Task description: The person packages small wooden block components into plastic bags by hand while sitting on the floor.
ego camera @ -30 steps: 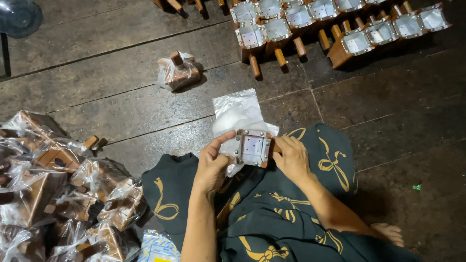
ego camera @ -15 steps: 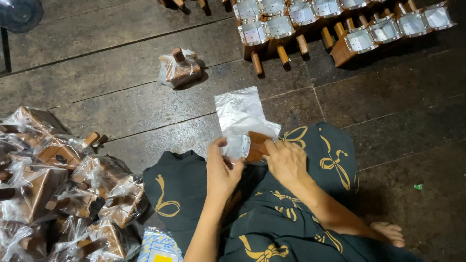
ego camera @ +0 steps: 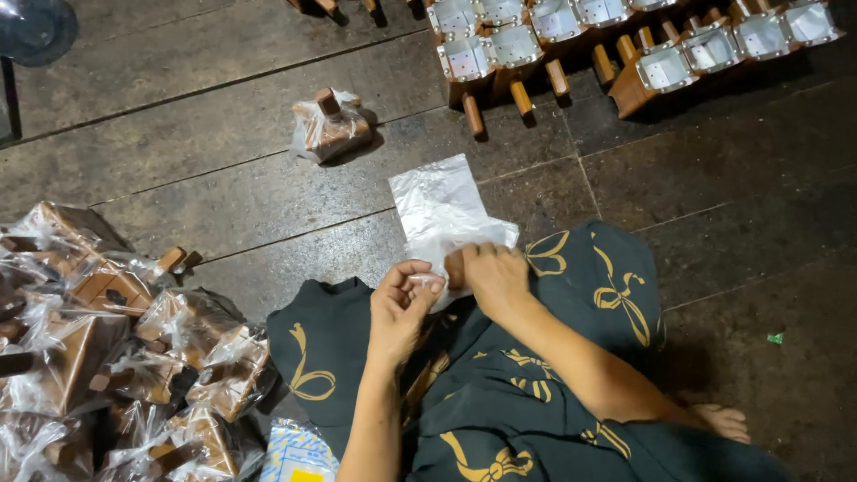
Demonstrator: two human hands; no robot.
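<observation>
1. Everything is carried by a dark wooden plank floor, pretty worn, with seams running across it.
2. A big heap of plastic-wrapped wooden pieces is piled at the left edge.
3. One single wrapped piece is set apart, further up the boards.
4. A row of unwrapped wooden pieces with metal boxes is lined along the top.
5. A stack of clear plastic bags is laid flat mid-floor.
6. A tiny green scrap can be seen at the right.

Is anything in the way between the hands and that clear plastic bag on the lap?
Nothing visible. The left hand pinches the clear plastic bag at its edge, and the right hand presses on it directly.
</observation>
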